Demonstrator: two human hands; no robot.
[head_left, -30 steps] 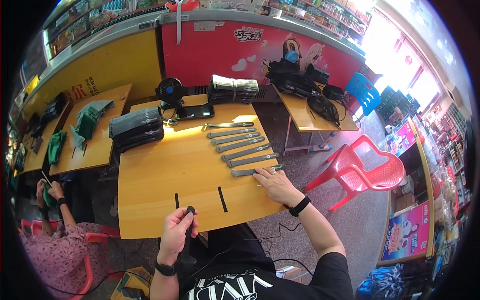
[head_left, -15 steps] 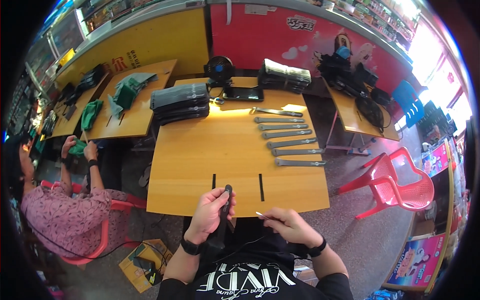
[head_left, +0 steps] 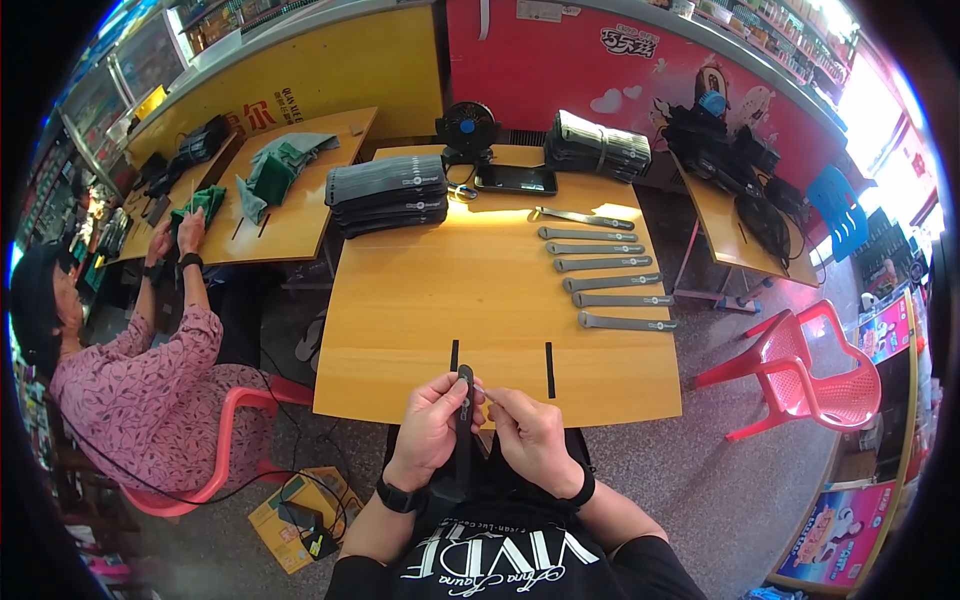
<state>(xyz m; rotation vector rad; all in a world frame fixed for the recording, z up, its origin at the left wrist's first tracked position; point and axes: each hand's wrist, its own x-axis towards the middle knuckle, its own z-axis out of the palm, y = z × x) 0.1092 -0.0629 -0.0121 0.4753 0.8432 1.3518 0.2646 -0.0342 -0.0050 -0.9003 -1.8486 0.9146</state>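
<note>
Left hand [head_left: 432, 422] and right hand [head_left: 527, 428] meet at the near edge of the wooden table [head_left: 420, 300], at 6 o'clock in view. Both are closed on a dark narrow strap [head_left: 464, 400] held upright between them, its lower length hanging toward the lap. Two black marks [head_left: 549, 369] flank the strap on the tabletop. A row of grey straps [head_left: 610, 282] lies at 2 o'clock; a stack of dark pouches [head_left: 388, 192] sits at 11 o'clock.
</note>
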